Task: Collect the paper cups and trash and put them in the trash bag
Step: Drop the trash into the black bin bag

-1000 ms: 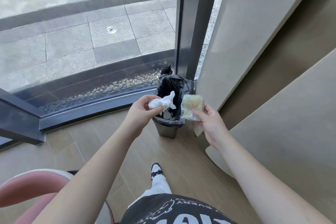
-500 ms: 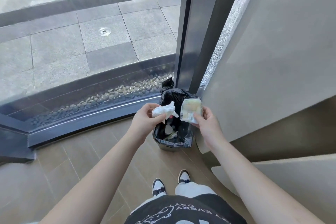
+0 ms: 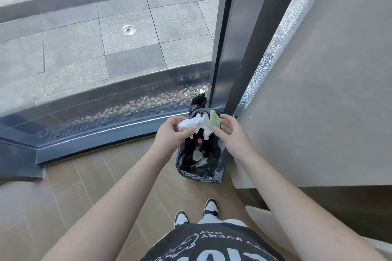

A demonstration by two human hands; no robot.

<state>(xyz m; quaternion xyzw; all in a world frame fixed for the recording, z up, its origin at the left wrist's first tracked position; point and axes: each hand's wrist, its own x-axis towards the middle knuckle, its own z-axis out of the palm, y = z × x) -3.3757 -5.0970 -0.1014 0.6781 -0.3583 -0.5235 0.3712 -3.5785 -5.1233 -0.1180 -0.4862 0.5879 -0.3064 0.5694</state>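
A black trash bag (image 3: 197, 172) lines a small bin on the floor by the window frame, with a red cap and other scraps inside. Directly above its opening, my left hand (image 3: 171, 133) pinches a crumpled white tissue (image 3: 189, 124). My right hand (image 3: 232, 136) holds a clear wrapper with green and white content (image 3: 214, 121), its edge turned toward the camera. The tissue and the wrapper touch each other between my two hands.
A dark metal window post (image 3: 237, 38) rises just behind the bag. A beige wall panel (image 3: 318, 91) stands close on the right. Glass with a pebble strip (image 3: 137, 106) runs along the left. My shoes (image 3: 196, 214) stand on the wood floor near the bag.
I have stepped closer, so the bag now lies right below my hands. My hands have come together, and the wrapper has tilted from facing me to edge-on against the tissue.
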